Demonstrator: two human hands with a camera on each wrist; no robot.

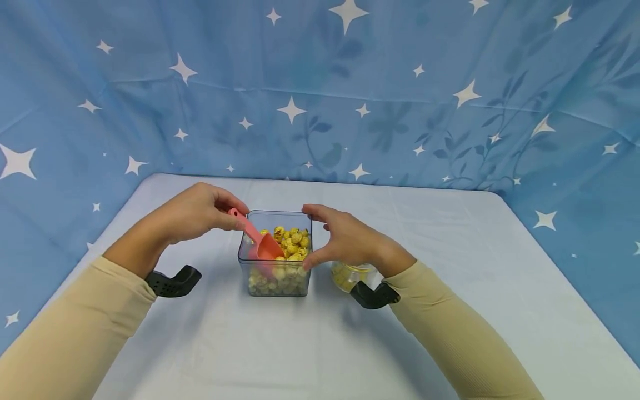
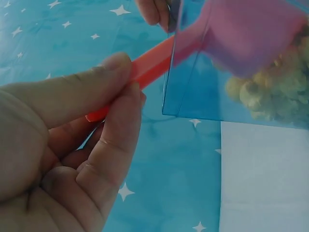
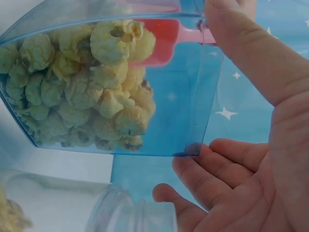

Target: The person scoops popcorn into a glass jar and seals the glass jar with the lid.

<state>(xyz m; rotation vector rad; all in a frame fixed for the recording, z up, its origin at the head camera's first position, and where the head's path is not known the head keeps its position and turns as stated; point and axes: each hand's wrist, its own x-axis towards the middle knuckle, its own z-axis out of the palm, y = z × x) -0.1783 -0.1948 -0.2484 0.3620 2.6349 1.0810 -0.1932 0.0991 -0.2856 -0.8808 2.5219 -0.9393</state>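
Note:
My left hand (image 1: 197, 214) pinches the handle of a pink scoop (image 1: 268, 248) between thumb and fingers. The scoop's head is inside a clear, bluish plastic container (image 1: 275, 262), resting against the popcorn (image 1: 296, 240). Yellow popcorn is heaped toward the container's right side. My right hand (image 1: 350, 239) holds the container at its right side, thumb at the near corner and fingers at the far corner. In the right wrist view the thumb (image 3: 246, 43) lies at the rim and fingertips touch the container's lower edge. Through the wall, the scoop head (image 2: 251, 34) shows in the left wrist view.
Right of the container, partly behind my right wrist, a clear jar (image 1: 345, 278) lies on its side with some popcorn inside. A white cloth (image 1: 240, 344) covers the table. Behind it hangs a blue curtain (image 1: 320, 72) with white stars.

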